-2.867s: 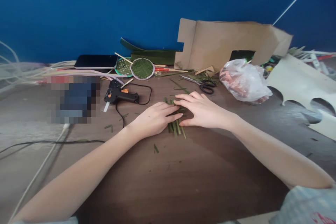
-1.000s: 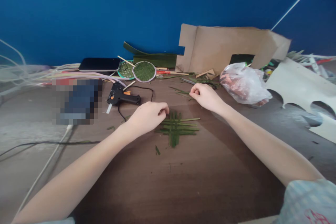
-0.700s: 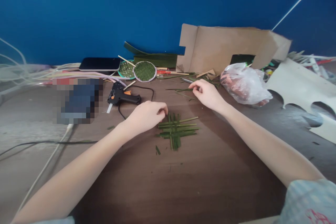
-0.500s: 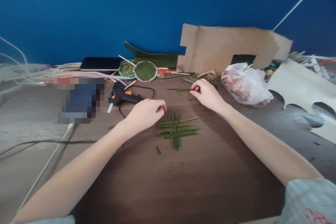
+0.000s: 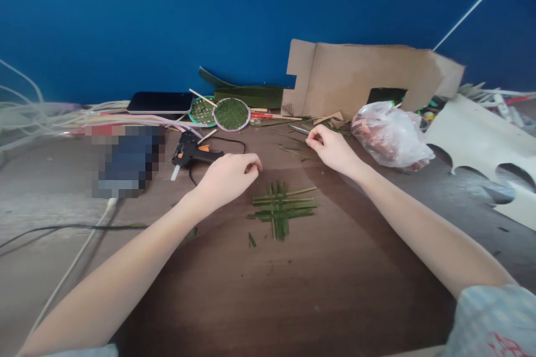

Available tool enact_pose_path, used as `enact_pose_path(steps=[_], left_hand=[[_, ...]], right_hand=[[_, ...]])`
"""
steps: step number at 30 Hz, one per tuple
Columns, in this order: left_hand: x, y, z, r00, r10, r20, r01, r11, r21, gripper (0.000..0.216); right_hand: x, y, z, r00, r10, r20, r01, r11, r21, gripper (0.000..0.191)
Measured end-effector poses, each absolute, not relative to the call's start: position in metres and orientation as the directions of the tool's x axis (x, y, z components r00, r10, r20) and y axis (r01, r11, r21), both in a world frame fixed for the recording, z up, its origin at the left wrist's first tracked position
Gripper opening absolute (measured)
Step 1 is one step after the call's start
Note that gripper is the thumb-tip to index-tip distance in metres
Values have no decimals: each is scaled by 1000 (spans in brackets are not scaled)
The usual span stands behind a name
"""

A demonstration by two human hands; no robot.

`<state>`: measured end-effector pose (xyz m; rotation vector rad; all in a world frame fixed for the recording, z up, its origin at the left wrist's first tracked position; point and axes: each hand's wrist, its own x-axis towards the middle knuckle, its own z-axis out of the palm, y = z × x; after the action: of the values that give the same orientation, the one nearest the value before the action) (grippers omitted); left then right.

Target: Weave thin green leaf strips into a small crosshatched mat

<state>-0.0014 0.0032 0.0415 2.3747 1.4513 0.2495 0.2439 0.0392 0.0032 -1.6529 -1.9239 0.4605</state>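
A small lattice of woven green leaf strips (image 5: 281, 209) lies on the table between my forearms, with two cut scraps (image 5: 252, 240) just below it. My left hand (image 5: 229, 177) hovers to its upper left, fingers curled together; whatever is inside them is hidden. Farther back, my right hand (image 5: 330, 148) pinches the end of a thin green leaf strip (image 5: 296, 138), which is partly blurred. More loose leaf strips (image 5: 297, 153) lie just below those fingertips. A slim silver tool (image 5: 298, 129) rests behind them.
A black glue gun (image 5: 192, 150) with its cord lies beside my left hand. Two round woven leaf pieces (image 5: 231, 114) sit behind it. Along the wall stand cut cardboard (image 5: 355, 75) and a plastic bag (image 5: 391, 134). A dark phone (image 5: 132, 159) on a white cable lies left.
My left hand has drawn slightly left. My right hand has shifted a little right, and less of the strip shows at its fingertips. The woven lattice stays in place.
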Motion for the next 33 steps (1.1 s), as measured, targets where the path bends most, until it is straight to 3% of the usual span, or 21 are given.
enact_pose_path(steps=[5, 13, 18, 21, 24, 27, 33], left_hand=[[-2, 4, 43, 447, 894, -26, 826, -401, 397, 27], [-1, 4, 47, 374, 928, -1, 838, -337, 430, 24], [-3, 9, 41, 290, 952, 101, 802, -299, 517, 20], [-4, 12, 36, 269, 947, 176, 761, -321, 563, 30], [-3, 12, 33, 336, 918, 209, 739, -395, 546, 33], [-2, 9, 34, 393, 895, 212, 745, -445, 497, 20], [-3, 9, 39, 372, 907, 199, 783, -421, 458, 14]], right_hand=[[243, 39, 5, -73, 978, 196, 587, 201, -784, 5], [242, 38, 9, -95, 982, 166, 464, 191, -865, 15], [238, 35, 13, -145, 976, 164, 414, 211, -885, 13], [233, 30, 17, -215, 965, 150, 419, 230, -878, 14], [228, 23, 23, -272, 951, 146, 424, 254, -869, 13], [224, 18, 27, -316, 937, 147, 422, 278, -863, 13], [226, 19, 29, -308, 942, 137, 491, 280, -825, 13]])
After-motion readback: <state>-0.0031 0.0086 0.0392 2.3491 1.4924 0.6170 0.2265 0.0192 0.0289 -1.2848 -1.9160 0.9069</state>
